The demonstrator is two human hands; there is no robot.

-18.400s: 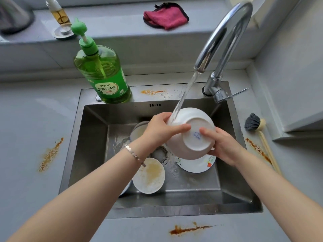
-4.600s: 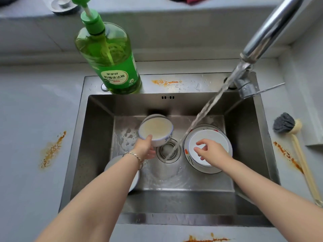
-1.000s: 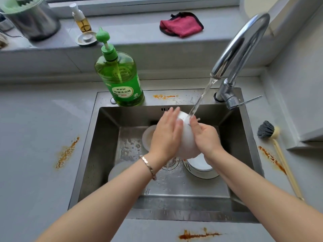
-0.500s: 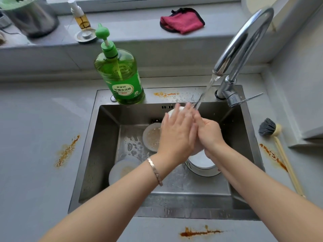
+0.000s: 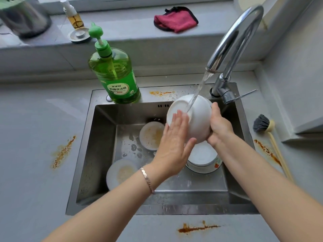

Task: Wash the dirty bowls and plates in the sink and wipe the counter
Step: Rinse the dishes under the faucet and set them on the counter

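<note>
A white bowl (image 5: 197,117) is held on its side under the running tap (image 5: 234,41), its base facing left. My right hand (image 5: 218,126) grips the bowl's right side. My left hand (image 5: 174,142) lies flat with straight fingers against the bowl's base and lower side. Below them in the steel sink (image 5: 97,154) stand a dirty bowl (image 5: 151,135), a dirty plate (image 5: 120,172) at the front left, and a white dish stacked on a patterned plate (image 5: 204,158).
A green dish-soap bottle (image 5: 115,74) stands on the sink's back rim. A red cloth (image 5: 175,20) lies on the sill. A dish brush (image 5: 262,124) rests on the right counter. Brown stains (image 5: 63,152) mark the counter left, right (image 5: 267,151) and front (image 5: 195,228).
The bowl has turned so its base shows on the left. My left hand slid down from covering the bowl to its base and lower side. Water now strikes the bowl's outer wall.
</note>
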